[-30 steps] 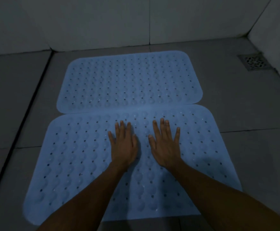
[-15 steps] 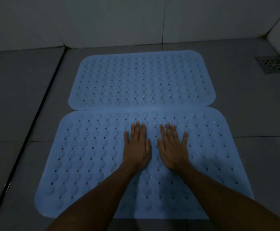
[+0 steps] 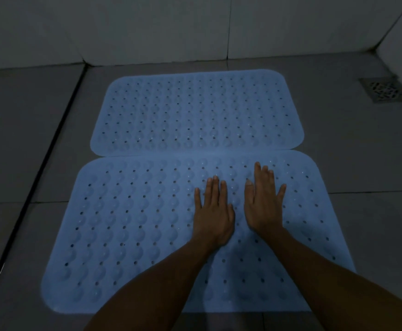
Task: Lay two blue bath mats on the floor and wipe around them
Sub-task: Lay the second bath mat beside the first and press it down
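Note:
Two pale blue perforated bath mats lie flat on the grey tiled floor, long edges meeting. The far mat [image 3: 195,111] sits toward the wall; the near mat [image 3: 128,223] lies in front of it and slightly overlaps its edge. My left hand [image 3: 213,211] presses flat on the near mat with straight fingers. Beside it, my right hand [image 3: 264,201] lies flat a little farther forward, fingers spread. Neither hand holds anything.
A square metal floor drain [image 3: 382,89] sits at the far right near the wall corner. A dark groove [image 3: 44,168] runs down the floor left of the mats. Tiled walls [image 3: 171,27] close off the back and right.
My right hand slid forward and slightly right along the near mat, while my left hand stayed in about the same spot. The view has drifted left, shifting the mats rightward.

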